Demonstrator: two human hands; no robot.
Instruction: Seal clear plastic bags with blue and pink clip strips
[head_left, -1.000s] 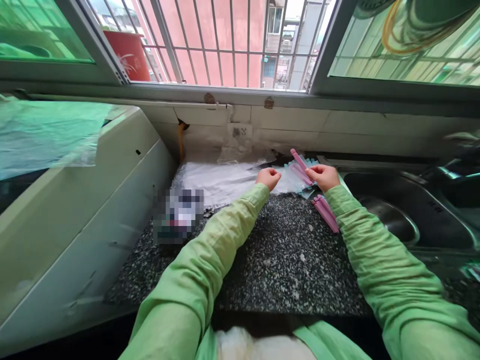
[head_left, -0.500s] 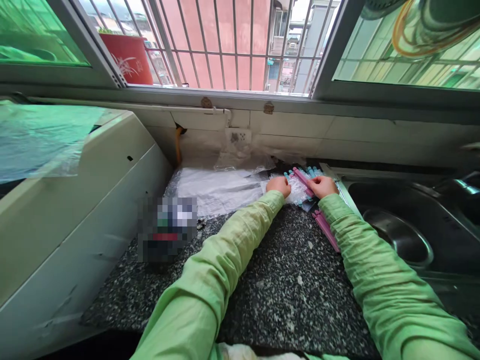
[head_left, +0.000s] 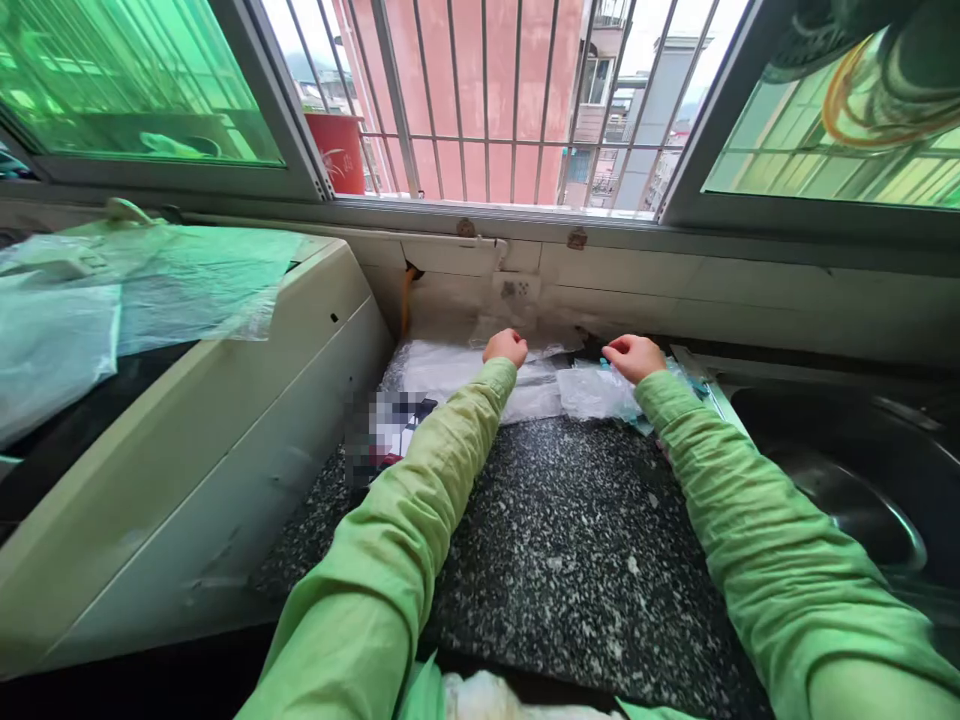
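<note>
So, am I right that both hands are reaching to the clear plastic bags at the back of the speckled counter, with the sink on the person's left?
Not quite: the sink lies on the person's right, as the head view shows. The rest holds: the left hand and right hand both reach to the clear plastic bags at the back of the speckled counter.

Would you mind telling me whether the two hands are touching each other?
Apart. The head view shows the left hand and right hand with plastic bags lying between them.
</note>
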